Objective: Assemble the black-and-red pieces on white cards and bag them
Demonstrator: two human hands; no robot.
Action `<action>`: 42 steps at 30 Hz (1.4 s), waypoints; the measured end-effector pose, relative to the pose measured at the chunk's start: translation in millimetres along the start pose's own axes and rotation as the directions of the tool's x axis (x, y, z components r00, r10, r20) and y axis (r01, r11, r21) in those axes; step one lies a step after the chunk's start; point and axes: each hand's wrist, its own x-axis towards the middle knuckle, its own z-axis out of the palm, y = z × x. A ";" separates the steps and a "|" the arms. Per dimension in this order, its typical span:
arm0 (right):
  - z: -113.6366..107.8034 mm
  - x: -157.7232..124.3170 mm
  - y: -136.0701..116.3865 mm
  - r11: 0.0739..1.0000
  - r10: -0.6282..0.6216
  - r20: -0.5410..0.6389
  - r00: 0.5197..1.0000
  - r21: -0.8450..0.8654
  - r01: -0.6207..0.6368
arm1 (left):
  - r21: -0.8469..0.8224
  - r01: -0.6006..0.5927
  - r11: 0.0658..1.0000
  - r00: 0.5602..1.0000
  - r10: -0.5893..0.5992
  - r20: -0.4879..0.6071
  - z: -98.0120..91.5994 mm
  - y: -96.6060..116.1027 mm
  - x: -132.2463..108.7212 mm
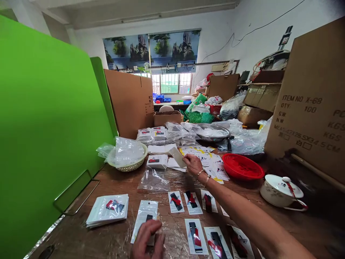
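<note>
Our left hand (148,239) sits nearest, half curled over a white packet's (147,211) lower end; whether it grips, we can't tell. Green partition (51,122) bounds us left, brown table (118,183) spreads wide, cardboard box (309,104) walls our right. Strips of tabletop show either side of that packet, parting it from the packet stack (108,211) and the loose cards (196,237). Ahead, our right hand (192,164), nearly closed, pinches a pale flat piece (177,158).

Right hand (192,164) far forward (left hand (148,240) low, half-curled)
</note>
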 end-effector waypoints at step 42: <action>-43.0 -149.0 -10.8 0.914 -0.387 0.347 0.854 0.265 0.306 | 0.007 0.354 0.935 0.827 -0.316 0.465 -10.3 65.9 2.3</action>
